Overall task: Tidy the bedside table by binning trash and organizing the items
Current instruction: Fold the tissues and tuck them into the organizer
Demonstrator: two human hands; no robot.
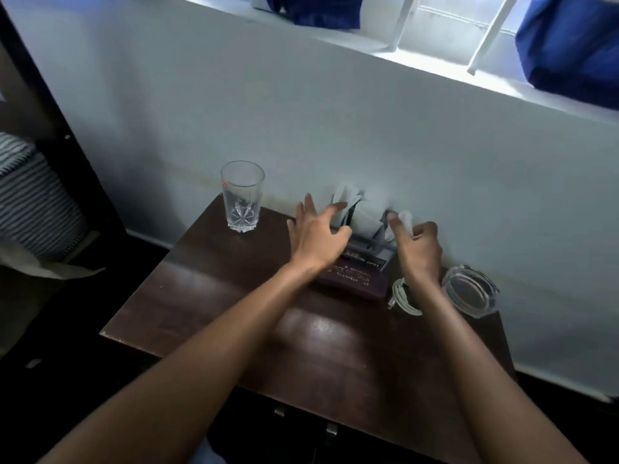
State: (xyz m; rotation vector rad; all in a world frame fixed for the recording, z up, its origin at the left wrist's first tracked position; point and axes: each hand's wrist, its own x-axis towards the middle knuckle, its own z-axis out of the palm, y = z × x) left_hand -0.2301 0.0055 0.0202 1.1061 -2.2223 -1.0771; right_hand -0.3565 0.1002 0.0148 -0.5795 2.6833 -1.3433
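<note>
Bedside table (234, 329) is set against white wall (234, 112) below window (435, 35); L hand (318, 239) held spread, R hand (420, 246) curled on tissue (406, 218).

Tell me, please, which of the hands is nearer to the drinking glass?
Left. The left hand is just right of the drinking glass; the right hand is farther right, past the tissues.

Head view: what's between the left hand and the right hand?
Between the left hand and right hand stands a grey holder stuffed with white tissues; the head view shows it.
</note>
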